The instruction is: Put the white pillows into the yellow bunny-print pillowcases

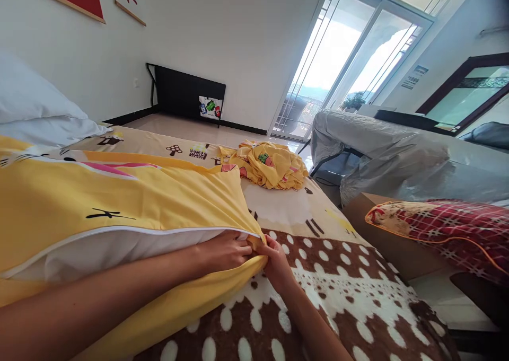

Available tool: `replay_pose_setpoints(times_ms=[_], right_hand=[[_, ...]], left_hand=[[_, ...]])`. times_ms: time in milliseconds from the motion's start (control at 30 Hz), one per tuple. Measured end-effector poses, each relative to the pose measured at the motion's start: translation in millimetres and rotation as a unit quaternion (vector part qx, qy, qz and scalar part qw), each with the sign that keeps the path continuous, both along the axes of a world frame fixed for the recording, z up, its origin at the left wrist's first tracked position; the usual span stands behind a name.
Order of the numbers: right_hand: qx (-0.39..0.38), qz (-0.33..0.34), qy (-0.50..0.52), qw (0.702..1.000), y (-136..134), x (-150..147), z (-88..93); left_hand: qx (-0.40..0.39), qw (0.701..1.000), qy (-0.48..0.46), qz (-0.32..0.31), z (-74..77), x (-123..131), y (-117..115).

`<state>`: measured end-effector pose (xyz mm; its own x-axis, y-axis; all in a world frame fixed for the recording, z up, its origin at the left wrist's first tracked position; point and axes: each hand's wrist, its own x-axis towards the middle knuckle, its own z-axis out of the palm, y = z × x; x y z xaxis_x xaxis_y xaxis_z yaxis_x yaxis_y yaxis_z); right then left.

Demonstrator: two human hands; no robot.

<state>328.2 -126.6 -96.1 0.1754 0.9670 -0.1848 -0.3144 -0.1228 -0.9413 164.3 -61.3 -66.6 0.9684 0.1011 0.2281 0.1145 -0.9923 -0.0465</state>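
Brown and cream, a patterned blanket spreads beneath the work; a white pillow lies at its far left and a crumpled yellow bundle near its far edge; beyond are a pale wall, a bright glass door and, at right, furniture draped in a plastic sheet. The yellow cover lies on the blanket, its long axis running left to right, one end pointing right and its white-edged opening facing the person; inside it shows a white filling; the left hand reaches into the opening near the right end, fingers curled, though I cannot tell what they grip; the right hand, just beside it, pinches the cover's edge between thumb and fingers; a cardboard box stands at right with a red checked cloth by its top, whether in or over it I cannot tell.
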Motion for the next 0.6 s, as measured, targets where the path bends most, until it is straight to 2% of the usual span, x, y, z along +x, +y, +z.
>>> replay_pose_setpoints(times_ms=[100, 233, 300, 367, 500, 600], right_hand=[[0.015, 0.010, -0.105, 0.994, 1, 3, -2.4], [0.047, -0.017, -0.306, 0.951, 3, 10, -8.3], [0.049, -0.023, -0.360, 0.931, 3, 12, -9.2], [0.044, -0.016, -0.357, 0.933, 3, 13, -8.0], [0.010, 0.051, -0.232, 0.971, 2, 14, -1.8], [-0.010, 0.086, -0.199, 0.976, 2, 17, -0.8]], left_hand=[[0.093, 0.993, 0.031, -0.072, -1.3, -1, 3], [0.104, 0.993, 0.024, -0.053, -6.8, 0, 3], [0.111, 0.993, 0.018, -0.026, -11.1, 2, 3], [0.106, 0.994, 0.014, -0.001, -14.5, 5, 2], [0.074, 0.996, 0.023, 0.039, -15.4, 7, 1], [0.069, 0.995, 0.030, 0.066, -14.3, 8, -1]])
